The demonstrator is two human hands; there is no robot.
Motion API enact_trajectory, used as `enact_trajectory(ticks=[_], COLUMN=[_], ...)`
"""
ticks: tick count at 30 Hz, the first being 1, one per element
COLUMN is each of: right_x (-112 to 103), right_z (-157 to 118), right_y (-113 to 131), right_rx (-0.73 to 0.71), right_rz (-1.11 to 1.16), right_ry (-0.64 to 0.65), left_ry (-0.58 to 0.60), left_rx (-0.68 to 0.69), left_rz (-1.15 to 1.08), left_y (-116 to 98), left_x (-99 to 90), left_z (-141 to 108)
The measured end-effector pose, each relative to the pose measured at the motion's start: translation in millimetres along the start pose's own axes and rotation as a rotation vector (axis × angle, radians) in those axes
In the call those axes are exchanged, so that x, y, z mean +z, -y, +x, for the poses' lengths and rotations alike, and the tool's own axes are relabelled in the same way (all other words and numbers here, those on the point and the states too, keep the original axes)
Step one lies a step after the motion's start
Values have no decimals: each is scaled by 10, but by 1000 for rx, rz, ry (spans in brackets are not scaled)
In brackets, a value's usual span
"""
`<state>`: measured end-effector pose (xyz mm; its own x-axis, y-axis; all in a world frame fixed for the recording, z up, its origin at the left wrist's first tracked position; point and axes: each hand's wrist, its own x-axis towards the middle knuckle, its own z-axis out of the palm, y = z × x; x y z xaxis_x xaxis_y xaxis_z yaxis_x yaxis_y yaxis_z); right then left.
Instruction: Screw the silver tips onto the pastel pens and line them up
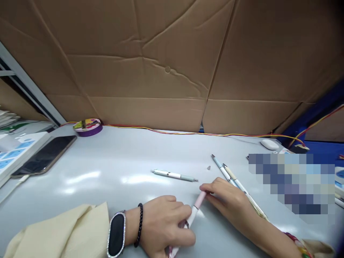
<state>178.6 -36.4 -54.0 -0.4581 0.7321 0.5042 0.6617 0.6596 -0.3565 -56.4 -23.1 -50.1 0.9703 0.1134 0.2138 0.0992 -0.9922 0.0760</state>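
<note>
My left hand point(163, 225) is closed around the white barrel of a pink-and-white pen point(192, 215), held at a slant low over the table. The thumb and fingertips of my right hand point(231, 199) pinch the pen's pink upper end; the very end is hidden by them. A small grey cone-shaped piece point(209, 167), perhaps a pen tip, lies beyond my right hand. A white and grey-green pen point(174, 175) rests flat ahead of my left hand. Two more pens, one light blue point(220, 165) and one cream and white point(240, 182), lie side by side, partly behind my right hand.
On the left are a phone point(45, 156) with a white cable and a power strip point(24, 150). A round purple tin-like item point(88, 128) stands at the back. Red and yellow wires point(172, 133) run along the cardboard wall point(150, 79). A white mouse-shaped object point(269, 144) sits at the back right.
</note>
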Motion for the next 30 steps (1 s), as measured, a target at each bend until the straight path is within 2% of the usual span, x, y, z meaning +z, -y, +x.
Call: enact_trajectory(ticks=[4,7,11,14,16,18,20,26,28,30], right_x=[-31,-77,-166,-229,-246,-231,-186,12,45,50], right_z=[9,43,106,139,147,142,129,93,83,70], right_y=[-5,-30,-85,-93,-66,-16,51,261,318,371], right_rx=[-17,-49,-80,101,240,310,380,627,648,611], right_rz=[-166,-167,34,351,545,619,659,801,829,851], right_ry=[80,145,328,464,512,496,453,242,192,196], left_ry=[-42,-53,-37,-60,-141,-244,-296,-325,-332,-292], left_rx=[-2,13,19,30,61,93,105,105,106,79], left_rz=[-28,-63,-78,-70,-50,-7,35,31,41,61], left_y=[5,-10,-77,-119,-127,-123,-117,-136,-139,-128], left_x=[2,16,45,82,109,127,131,93,81,71], left_z=[-9,-14,-18,-25,-29,-26,-14,13,15,22])
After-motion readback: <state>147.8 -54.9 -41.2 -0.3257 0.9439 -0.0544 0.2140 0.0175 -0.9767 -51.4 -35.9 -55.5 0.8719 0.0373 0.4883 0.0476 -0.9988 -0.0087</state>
